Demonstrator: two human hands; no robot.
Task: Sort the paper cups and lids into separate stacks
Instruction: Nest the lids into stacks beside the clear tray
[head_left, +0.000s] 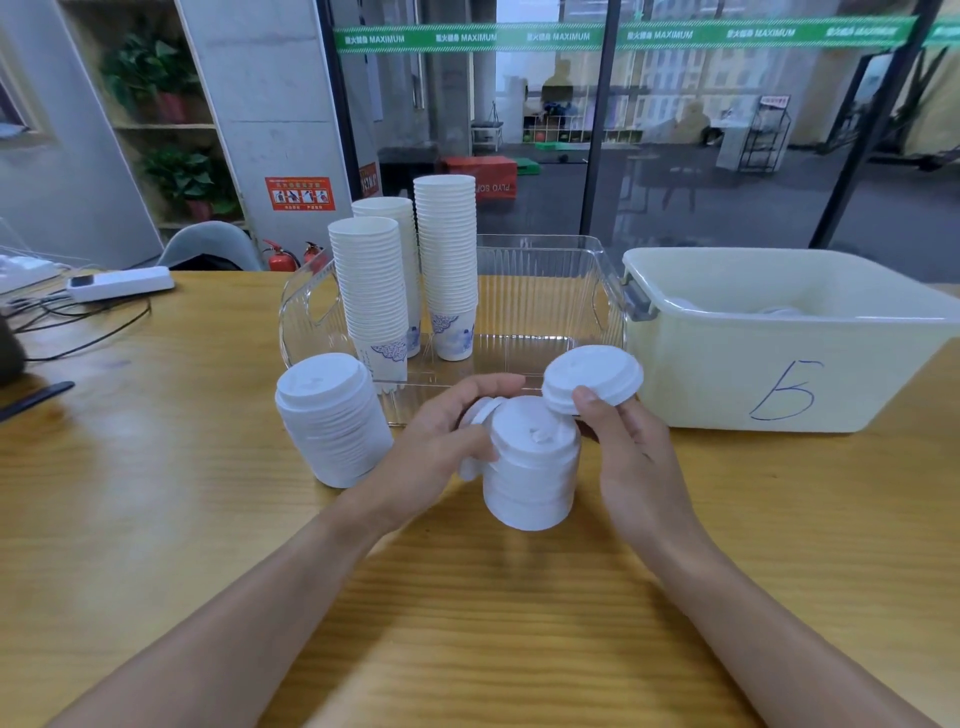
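Now right hand (631, 457) pinches a lid (592, 378) — left hand (441, 441) grips the lid stack (532, 467).

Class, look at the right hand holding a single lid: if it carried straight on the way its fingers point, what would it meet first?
Probably the clear tray. The right hand pinches the lid and points up and away; the white bin lies just right. Depth is unclear.

An office-like room: wooden desk (156, 467), power strip (122, 283), glass partition (727, 156).
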